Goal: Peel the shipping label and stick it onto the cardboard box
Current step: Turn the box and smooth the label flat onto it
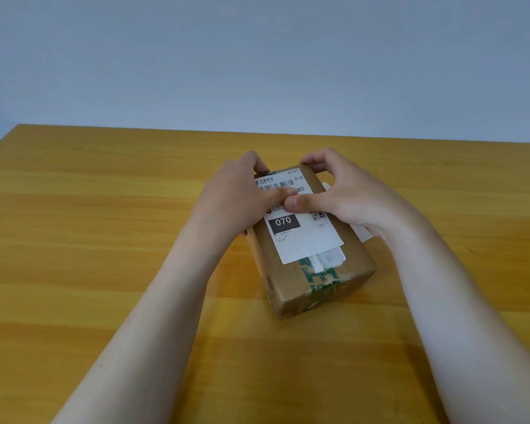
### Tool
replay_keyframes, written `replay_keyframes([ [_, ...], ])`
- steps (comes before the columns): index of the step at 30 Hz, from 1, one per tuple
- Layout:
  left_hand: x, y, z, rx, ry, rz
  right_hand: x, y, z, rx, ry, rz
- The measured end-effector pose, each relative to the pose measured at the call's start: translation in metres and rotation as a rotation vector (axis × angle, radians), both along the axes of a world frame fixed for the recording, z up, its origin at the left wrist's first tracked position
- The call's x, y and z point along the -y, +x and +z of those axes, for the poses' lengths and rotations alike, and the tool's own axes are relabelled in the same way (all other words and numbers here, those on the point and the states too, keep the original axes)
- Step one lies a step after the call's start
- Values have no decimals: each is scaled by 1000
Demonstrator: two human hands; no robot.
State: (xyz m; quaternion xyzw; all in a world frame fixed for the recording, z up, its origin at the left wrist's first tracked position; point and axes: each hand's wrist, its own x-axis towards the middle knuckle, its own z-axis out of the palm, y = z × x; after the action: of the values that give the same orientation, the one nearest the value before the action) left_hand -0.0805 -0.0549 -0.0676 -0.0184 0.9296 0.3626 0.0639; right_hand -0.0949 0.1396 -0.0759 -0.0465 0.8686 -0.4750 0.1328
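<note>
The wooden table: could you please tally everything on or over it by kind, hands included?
Brown cardboard boxes sealed with green printed tape: 1
White shipping labels printed with a barcode and "070", on the box top: 1
White paper sheets partly hidden under the right hand, beside the box: 1
Bare hands: 2, left hand, right hand
Total: 5

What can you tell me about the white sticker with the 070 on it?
The white rectangular paper shipping label lies flat on top of the brown cardboard box, slightly askew. It shows a barcode, a dark block reading 070 and a small QR code. Its near edge overlaps an older torn white label and green tape. The left hand and right hand press thumbs on its middle.
</note>
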Motion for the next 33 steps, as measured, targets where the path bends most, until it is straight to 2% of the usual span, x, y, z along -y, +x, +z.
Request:
replay_keyframes([
  [12,-1,3,3,29,68,31,2,0,-3,-31,7,-21],
  [23,-3,-5,-8,-46,-48,51,4,-3,-13,-52,-189,-85],
  [30,2,-9,-8,-99,57,46,6,-5,-11,-101,-142,-134],
  [33,2,-6,-4,-101,236,92,-1,-8,-9,-117,-130,-211],
])
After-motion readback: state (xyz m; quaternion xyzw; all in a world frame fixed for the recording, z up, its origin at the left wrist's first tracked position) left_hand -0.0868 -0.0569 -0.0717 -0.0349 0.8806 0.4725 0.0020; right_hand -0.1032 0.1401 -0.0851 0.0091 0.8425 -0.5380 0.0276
